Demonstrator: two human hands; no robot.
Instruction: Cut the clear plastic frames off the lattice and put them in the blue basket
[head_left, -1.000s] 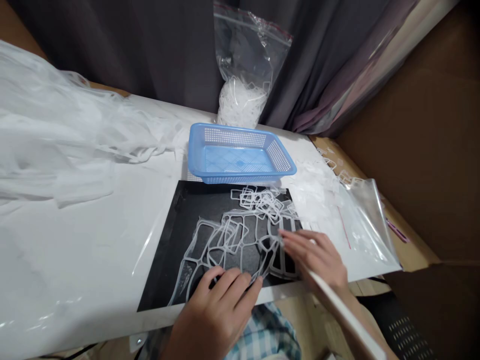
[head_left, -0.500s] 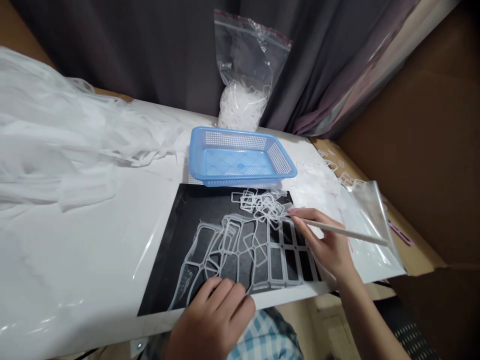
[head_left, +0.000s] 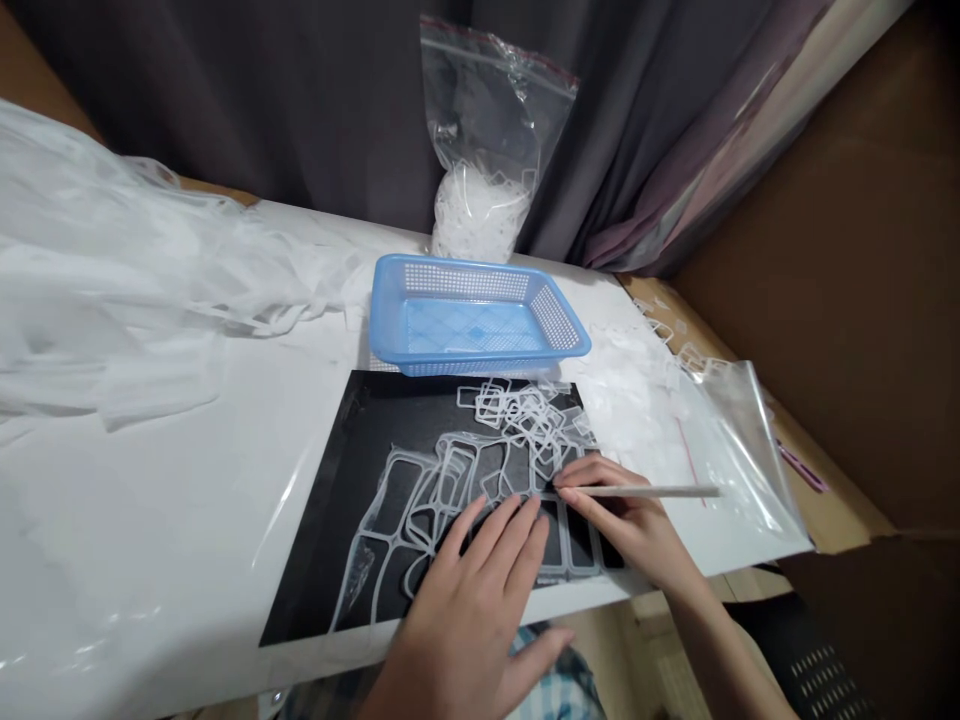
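Note:
My right hand (head_left: 626, 510) pinches a slim pale stick (head_left: 667, 491), which lies almost level and points left; its working tip is hidden by my fingers. Below those fingers is a translucent sheet of linked rectangular frames (head_left: 564, 540) on a black mat (head_left: 307, 560). My left hand (head_left: 480, 590) rests with fingers stretched over the sheet's middle, its thumb out to the right. Left of it, the sheet's strips (head_left: 386, 538) are loose and bent. A heap of small loose white rectangular frames (head_left: 517, 408) lies at the mat's back edge.
Behind the mat stands a blue plastic basket (head_left: 480, 357). A clear zip bag (head_left: 480, 205) holding white pieces leans against the dark curtain (head_left: 300, 110). White strips (head_left: 97, 290) pile up at left. Clear plastic film (head_left: 742, 450) and a pink tool (head_left: 801, 468) lie at right.
My left hand has moved up and right onto the sheet, its fingers straightening. My right hand has come down and left from the heap, with the stick turned nearer level.

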